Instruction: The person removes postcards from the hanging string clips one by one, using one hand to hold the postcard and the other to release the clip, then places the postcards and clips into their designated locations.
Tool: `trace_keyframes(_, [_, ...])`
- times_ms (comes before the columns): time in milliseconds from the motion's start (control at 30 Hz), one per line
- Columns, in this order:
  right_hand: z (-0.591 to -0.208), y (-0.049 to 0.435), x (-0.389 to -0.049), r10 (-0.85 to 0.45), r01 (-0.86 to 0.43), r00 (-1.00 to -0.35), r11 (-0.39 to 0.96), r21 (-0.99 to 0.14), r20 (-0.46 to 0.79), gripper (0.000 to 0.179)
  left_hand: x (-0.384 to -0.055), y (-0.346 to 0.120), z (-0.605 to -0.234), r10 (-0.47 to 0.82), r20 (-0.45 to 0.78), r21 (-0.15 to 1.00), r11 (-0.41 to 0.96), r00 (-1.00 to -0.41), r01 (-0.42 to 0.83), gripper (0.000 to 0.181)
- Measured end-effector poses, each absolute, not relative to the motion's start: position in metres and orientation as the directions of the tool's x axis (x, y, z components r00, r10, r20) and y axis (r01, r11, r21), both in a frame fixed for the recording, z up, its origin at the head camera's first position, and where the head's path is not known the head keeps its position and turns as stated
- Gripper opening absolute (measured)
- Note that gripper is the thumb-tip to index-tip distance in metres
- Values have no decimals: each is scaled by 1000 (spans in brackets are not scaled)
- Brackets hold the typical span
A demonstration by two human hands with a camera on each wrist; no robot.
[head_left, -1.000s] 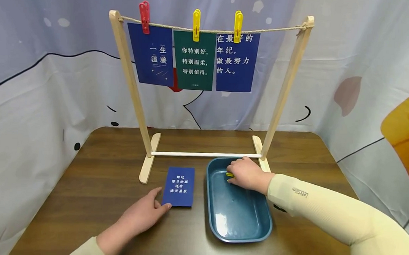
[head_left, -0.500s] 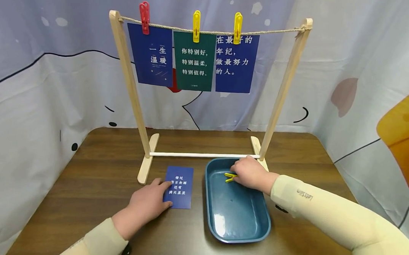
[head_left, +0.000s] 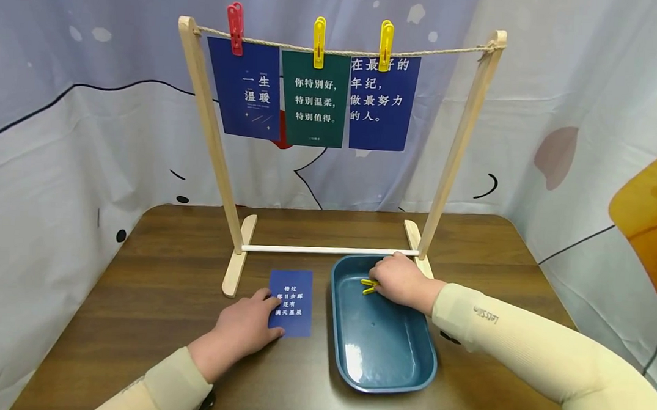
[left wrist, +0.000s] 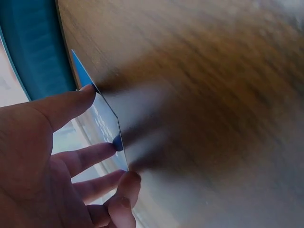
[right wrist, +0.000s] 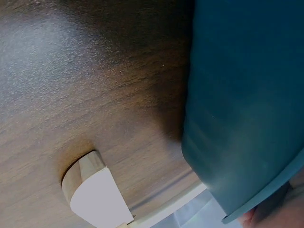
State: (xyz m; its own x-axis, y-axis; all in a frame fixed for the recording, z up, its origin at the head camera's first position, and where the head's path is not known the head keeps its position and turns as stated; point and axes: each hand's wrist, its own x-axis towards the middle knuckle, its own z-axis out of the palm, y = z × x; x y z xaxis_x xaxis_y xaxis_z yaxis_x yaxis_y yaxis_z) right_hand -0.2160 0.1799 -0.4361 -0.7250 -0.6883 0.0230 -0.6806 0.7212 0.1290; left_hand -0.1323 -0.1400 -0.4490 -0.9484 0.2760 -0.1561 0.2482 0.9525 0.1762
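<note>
A blue card with white lettering lies on the table. My left hand rests at its left edge, the thumb at the near corner and the fingertips on the card's face. From the left wrist view, the thumb and fingers are spread along the card. Inside the far end of a teal tray, my right hand pinches a yellow clothespin, its two handle ends poking out to the left. Most of the right hand is hidden behind the tray wall in the right wrist view.
Behind stands a wooden frame with a rope across its top. One red clothespin and two yellow ones hold a blue card, a green card and another blue card. A patterned curtain hangs behind.
My left hand has moved right and forward, its fingers now over the card's left edge. The right hand has shifted slightly right, and more of the yellow clothespin shows.
</note>
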Motion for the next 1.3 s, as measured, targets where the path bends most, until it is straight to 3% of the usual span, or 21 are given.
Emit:
trace_keyframes(600, [-425, 179, -217, -672, -670, -738, 741, 54, 63, 11, -133, -142, -443, 276, -162, 196, 950, -947, 243, 64])
trace_keyframes(800, [-373, 186, -224, -644, -662, -739, 749, -31, 198, 22, -154, -124, -427, 276, -107, 267, 933, -955, 240, 62])
trace_keyframes(933, [-321, 189, -229, -620, -675, -708, 735, -64, 337, 20, -175, -103, -405, 262, -35, 413, 882, -964, 225, 57])
trace_keyframes(1033, [-282, 190, -229, -598, -687, -666, 725, -53, 447, 19, -193, -86, -387, 243, -4, 653, 735, -970, 182, 51])
trace_keyframes(1133, [-246, 190, -230, -569, -702, -589, 712, -15, 575, 18, -211, -68, -367, 234, -14, 901, 425, -972, 89, 45])
trace_keyframes(1300, [-190, 185, -233, -459, -699, -464, 715, 5, 758, 22, -236, -42, -336, 194, -35, 999, 1, -980, -35, 45])
